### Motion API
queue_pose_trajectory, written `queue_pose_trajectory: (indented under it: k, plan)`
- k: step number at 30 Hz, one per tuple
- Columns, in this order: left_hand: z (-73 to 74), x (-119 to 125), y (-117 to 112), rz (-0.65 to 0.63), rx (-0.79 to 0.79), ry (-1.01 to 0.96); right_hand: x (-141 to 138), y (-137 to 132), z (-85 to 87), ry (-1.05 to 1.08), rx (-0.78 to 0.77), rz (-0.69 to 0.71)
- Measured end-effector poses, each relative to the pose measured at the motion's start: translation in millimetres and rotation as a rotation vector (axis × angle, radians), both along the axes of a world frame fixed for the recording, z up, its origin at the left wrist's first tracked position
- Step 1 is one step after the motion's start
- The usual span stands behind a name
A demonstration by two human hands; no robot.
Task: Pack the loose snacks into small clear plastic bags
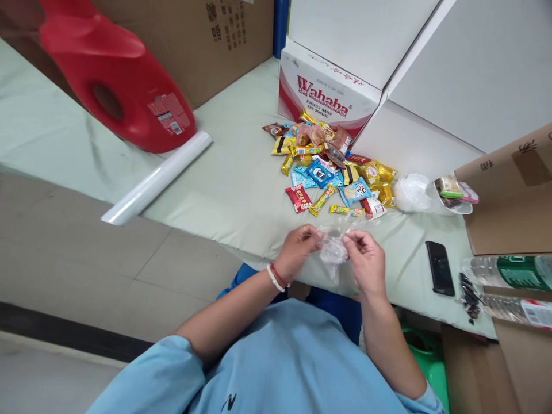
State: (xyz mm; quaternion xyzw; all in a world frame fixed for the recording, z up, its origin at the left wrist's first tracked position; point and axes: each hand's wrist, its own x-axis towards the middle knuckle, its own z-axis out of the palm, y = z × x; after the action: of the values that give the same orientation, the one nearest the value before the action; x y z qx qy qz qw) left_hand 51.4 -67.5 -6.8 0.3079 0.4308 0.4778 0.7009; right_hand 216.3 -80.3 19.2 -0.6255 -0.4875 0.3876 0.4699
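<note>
Between my two hands is a clear plastic bag (334, 252), crumpled and see-through, just over the table's front edge. My left hand (301, 247), with red and white bracelets at the wrist, pinches the bag's left side. On the other side my right hand (366, 256) grips it between thumb and fingers. Just beyond the hands lies a heap of wrapped snacks (321, 172) in yellow, blue, red and brown packets. A red packet (298, 198) and a yellow stick-shaped packet (346, 211) lie at the heap's near edge.
A Wahaba-like printed water carton (328, 92) stands behind the heap. Left are a red jug (142, 103) and a white roll (157, 178). At right lie a bunched clear bag (413, 192), a phone (440, 268) and plastic bottles (483, 271).
</note>
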Motion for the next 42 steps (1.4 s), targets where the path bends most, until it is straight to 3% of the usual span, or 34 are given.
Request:
queue_pose_trajectory:
  k: [3,7,9,11,14,17,19,20,22,24,26,29,35,39,42]
  plan:
    - [-4.5,-25.0,15.0,0.123,-0.145,-0.106,24.7,6.9,3.6,0.259,-0.064,-0.088]
    - [-1.2,-52.1,31.9,0.204,-0.263,-0.194,50.6,10.7,4.4,0.507,-0.249,-0.087]
    - [-2.5,-63.1,42.0,0.199,-0.274,-0.191,56.0,11.6,1.7,0.555,-0.312,-0.09]
    - [-7.2,-75.3,53.8,0.108,-0.226,-0.104,57.9,12.6,-2.8,0.567,-0.36,-0.056]
    - [-15.1,-93.4,69.2,0.007,-0.051,0.34,57.0,14.6,-12.6,0.515,-0.389,-0.008]
    - [-14.9,-99.5,70.9,0.224,0.198,0.815,51.6,16.3,-23.0,0.429,-0.355,-0.033]
    - [-10.5,-92.5,62.9,0.333,0.544,1.04,45.6,16.8,-27.2,0.409,-0.331,-0.034]
    - [-8.4,-86.1,57.7,0.299,0.773,1.133,42.4,16.9,-28.1,0.407,-0.324,-0.026]
    - [-6.7,-71.1,48.6,0.046,1.139,1.206,37.1,17.5,-27.3,0.411,-0.316,-0.005]
    - [-9.3,-58.5,44.6,-0.232,1.265,1.202,35.6,19.3,-24.8,0.409,-0.318,0.011]
    - [-13.8,-53.6,45.3,-0.397,1.234,1.196,39.5,22.8,-22.1,0.387,-0.332,0.016]
    - [-15.4,-62.5,48.3,-0.543,1.188,1.089,54.1,30.7,-20.9,0.326,-0.354,0.006]
    - [1.6,-100.9,41.1,-0.821,1.046,0.792,86.3,43.6,-28.8,0.23,-0.37,0.018]
    - [2.2,-116.6,37.1,-0.829,0.894,0.615,98.3,47.2,-34.1,0.116,-0.403,0.073]
    - [-4.4,-115.7,41.4,-0.691,0.694,0.587,103.5,47.6,-35.7,0.002,-0.405,0.132]
